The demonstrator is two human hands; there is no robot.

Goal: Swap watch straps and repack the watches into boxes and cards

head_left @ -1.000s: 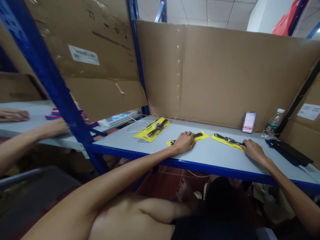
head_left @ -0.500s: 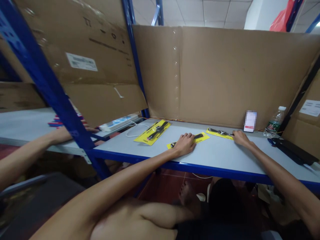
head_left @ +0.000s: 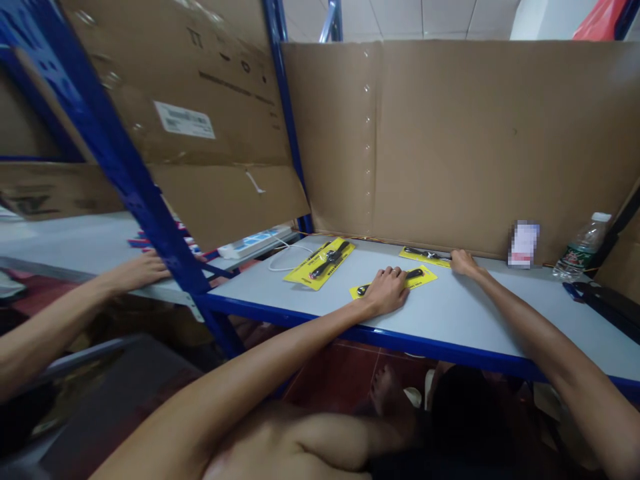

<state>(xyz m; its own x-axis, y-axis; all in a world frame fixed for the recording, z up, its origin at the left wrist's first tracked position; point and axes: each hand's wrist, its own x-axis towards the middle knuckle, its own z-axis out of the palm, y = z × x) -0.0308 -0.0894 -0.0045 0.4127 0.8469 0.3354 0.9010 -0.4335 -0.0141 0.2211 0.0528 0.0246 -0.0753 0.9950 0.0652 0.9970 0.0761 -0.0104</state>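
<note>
My left hand [head_left: 389, 291] lies with bent fingers over the middle of a black two-handled tool, which looks like a spokeshave, on a yellow card [head_left: 429, 276]. Its handle ends show on both sides of the hand. Farther back, my right hand [head_left: 464, 263] grips the right end of a second carded spokeshave [head_left: 425, 255], near the cardboard wall; the fingertips are partly hidden. To the left, a third carded spokeshave [head_left: 327, 262] lies at a slant, untouched, with its metal middle showing.
A phone [head_left: 523, 245] leans against the cardboard wall [head_left: 475, 140]. A bottle [head_left: 580, 250] and a black object [head_left: 607, 308] are at right. A power strip [head_left: 257, 241] lies beyond the blue post [head_left: 145, 213]. Another person's hand [head_left: 137, 272] rests on the neighbouring table.
My right hand has moved left and slightly back with its carded spokeshave, away from the phone. My left hand keeps its place on its card. The view has turned a little left.
</note>
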